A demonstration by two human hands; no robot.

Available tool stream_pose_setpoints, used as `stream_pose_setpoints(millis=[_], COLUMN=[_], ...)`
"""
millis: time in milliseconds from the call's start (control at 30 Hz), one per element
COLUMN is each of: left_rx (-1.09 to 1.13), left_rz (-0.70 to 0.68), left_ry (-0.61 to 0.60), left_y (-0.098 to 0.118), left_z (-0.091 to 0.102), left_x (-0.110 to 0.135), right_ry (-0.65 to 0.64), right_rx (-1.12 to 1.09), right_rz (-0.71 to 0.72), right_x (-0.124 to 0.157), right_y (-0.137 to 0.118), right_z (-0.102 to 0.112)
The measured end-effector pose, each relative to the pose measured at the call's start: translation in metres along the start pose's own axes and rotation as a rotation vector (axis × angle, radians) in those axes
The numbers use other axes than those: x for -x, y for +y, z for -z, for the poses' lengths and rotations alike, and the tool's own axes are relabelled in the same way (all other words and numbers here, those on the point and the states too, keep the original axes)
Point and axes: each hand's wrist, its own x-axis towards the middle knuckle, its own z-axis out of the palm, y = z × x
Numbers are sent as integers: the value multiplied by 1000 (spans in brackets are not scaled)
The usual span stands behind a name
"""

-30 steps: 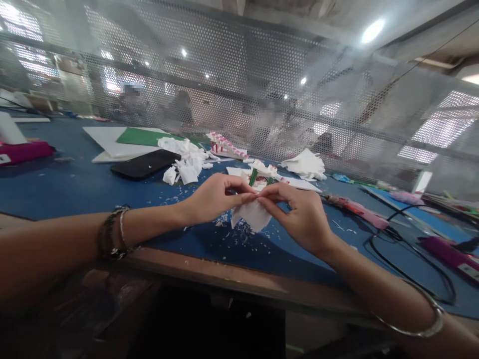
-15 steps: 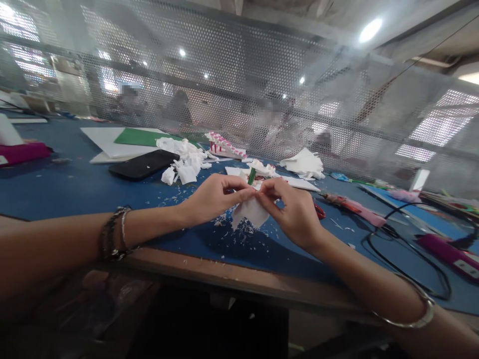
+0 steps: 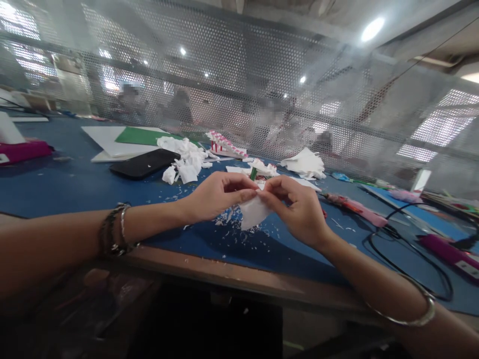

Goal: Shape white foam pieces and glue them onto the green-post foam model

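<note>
Between thumb and fingers, my left hand point(image 3: 220, 196) pinches the upper edge of a thin white piece of paper point(image 3: 253, 213). My right hand point(image 3: 297, 207) pinches the same edge close beside it, the two sets of fingertips nearly touching. The paper hangs down over a blue table strewn with tiny white scraps point(image 3: 245, 242). Just beyond my fingers stands a small model with a green post point(image 3: 253, 173) and a white top point(image 3: 264, 167); its lower part is partly hidden by my hands.
A black phone point(image 3: 145, 163) lies left of a heap of crumpled white paper point(image 3: 185, 155). White sheets point(image 3: 108, 142) and a green sheet point(image 3: 140, 135) lie behind. At right are a pink glue gun point(image 3: 364, 213), its black cable point(image 3: 411, 286) and a purple power strip point(image 3: 451, 257).
The paper has shifted slightly right and its hanging part has turned between my fingers. Both hands keep their pinch, with my right hand a little farther right.
</note>
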Motion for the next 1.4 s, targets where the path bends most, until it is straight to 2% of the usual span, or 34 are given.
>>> stream_pose_setpoints(millis=[300,567,800,1033,1233,1400], left_rx=[232,273,218,176,19,-92], left_rz=[19,28,107,-22,-13,-145], left_ry=[4,30,23,41,40,38], left_y=[-3,6,10,3,4,2], left_z=[0,0,-1,0,0,2], left_x=[-1,2,1,0,3,4], right_ry=[-17,-23,9,63,79,62], right_rx=[-249,-254,-236,-103,87,209], right_rz=[-97,-153,-101,-2,102,163], right_x=[1,3,3,5,6,6], right_y=[0,-8,-8,-7,-6,-8], right_z=[-2,-6,-7,-8,-5,-2])
